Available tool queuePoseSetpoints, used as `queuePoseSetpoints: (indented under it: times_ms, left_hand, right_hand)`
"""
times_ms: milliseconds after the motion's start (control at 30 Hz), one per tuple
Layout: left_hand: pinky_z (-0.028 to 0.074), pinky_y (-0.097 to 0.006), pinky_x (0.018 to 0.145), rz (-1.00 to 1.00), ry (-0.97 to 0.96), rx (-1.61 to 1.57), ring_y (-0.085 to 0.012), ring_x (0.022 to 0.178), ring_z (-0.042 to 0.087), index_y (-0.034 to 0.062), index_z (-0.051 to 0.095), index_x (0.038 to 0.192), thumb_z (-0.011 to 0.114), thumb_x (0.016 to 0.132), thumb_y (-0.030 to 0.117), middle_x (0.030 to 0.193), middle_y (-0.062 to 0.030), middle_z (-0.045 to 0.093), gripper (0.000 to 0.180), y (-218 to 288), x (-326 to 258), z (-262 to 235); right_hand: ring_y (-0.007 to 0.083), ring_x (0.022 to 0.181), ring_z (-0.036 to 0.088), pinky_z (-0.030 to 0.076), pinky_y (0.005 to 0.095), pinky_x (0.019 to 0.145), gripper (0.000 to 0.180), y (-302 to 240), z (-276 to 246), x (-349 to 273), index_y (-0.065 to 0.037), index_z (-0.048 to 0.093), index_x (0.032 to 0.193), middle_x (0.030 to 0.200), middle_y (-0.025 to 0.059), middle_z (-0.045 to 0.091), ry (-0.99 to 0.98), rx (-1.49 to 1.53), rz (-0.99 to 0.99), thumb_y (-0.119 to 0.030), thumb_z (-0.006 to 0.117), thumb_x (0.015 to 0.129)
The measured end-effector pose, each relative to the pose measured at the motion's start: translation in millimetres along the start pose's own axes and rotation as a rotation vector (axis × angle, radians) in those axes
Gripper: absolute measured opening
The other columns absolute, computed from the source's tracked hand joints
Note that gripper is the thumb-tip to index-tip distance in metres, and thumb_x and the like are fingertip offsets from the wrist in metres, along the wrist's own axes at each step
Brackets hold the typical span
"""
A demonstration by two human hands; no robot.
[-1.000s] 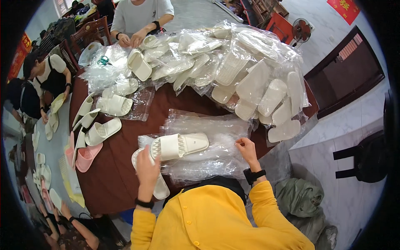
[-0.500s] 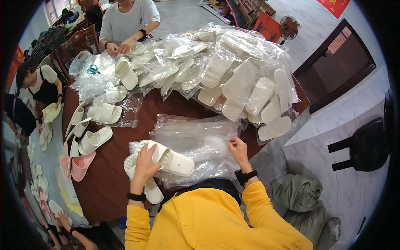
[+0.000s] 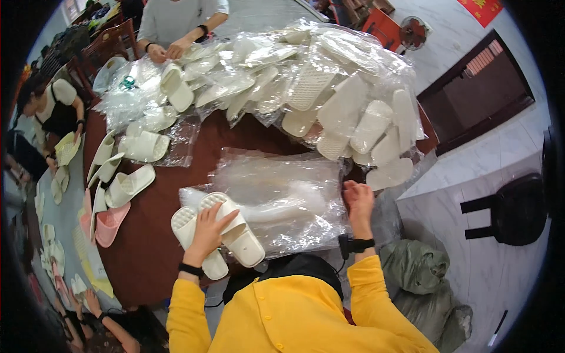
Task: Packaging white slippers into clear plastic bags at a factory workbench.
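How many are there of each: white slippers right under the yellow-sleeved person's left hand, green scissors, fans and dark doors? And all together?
White slippers at the left hand: 2
Green scissors: 1
Fan: 1
Dark door: 1
Total: 5

Two white slippers (image 3: 245,242) lie slantwise side by side, insoles up, at the left fingers (image 3: 210,216), which rest on the right-hand one. Clear bags (image 3: 276,182), flat and crinkled, lie stacked between those and the right fingers (image 3: 351,191), partly beneath that slipper.
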State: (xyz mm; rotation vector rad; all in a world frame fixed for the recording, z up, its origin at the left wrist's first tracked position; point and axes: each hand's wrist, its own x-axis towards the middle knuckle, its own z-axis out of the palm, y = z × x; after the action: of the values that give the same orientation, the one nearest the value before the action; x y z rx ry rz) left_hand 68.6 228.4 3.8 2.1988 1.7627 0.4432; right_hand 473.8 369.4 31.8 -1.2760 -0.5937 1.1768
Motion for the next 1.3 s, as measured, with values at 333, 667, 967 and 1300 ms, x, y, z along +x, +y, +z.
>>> queuePoseSetpoints:
  times_ms: [333,667,967,1300]
  left_hand:
    - [0.034,-0.047,0.106,0.080,0.139,0.123,-0.0333,0.124,0.046,0.0359,0.051,0.136,0.050,0.086,0.011,0.141,-0.0127,0.043,0.056,-2,-1,10]
    - [0.035,-0.042,0.108,0.025,0.263,-0.396,-0.0306,0.132,0.041,0.0122,0.049,0.138,0.065,0.080,0.009,0.144,-0.0135,0.043,0.060,61,-21,-64]
    - [0.049,-0.033,0.078,-0.160,0.367,-1.085,-0.0242,0.091,0.060,0.0012,0.060,0.106,0.060,0.087,0.001,0.101,-0.0104,0.062,0.019,134,-73,-79]
    - [0.050,-0.036,0.076,-0.337,0.521,-0.434,-0.0281,0.088,0.060,0.0029,0.064,0.092,0.068,0.081,0.005,0.097,-0.0084,0.062,0.012,109,-140,-61]
  right_hand:
    - [0.0095,0.065,0.046,0.040,0.0227,0.061,0.014,-172,-74,30,-0.009,0.055,0.080,0.070,-0.0021,0.046,0.194,-0.051,-0.782,-0.014,0.050,0.092]
    - [0.0205,0.105,0.057,0.050,0.0345,0.092,0.034,-144,31,-102,0.003,0.048,0.127,0.106,0.0165,0.058,-0.249,-0.628,-1.040,-0.017,0.050,0.100]
    - [0.0237,0.085,0.066,0.053,0.0329,0.079,0.019,-69,155,-221,0.005,0.054,0.102,0.087,0.0155,0.065,-1.534,-0.453,-0.279,0.014,0.044,0.089]
    - [0.0192,0.076,0.061,0.048,0.0289,0.064,0.005,-78,157,-162,-0.002,0.054,0.101,0.085,0.0108,0.059,-1.024,-0.139,-0.250,-0.002,0.053,0.096]
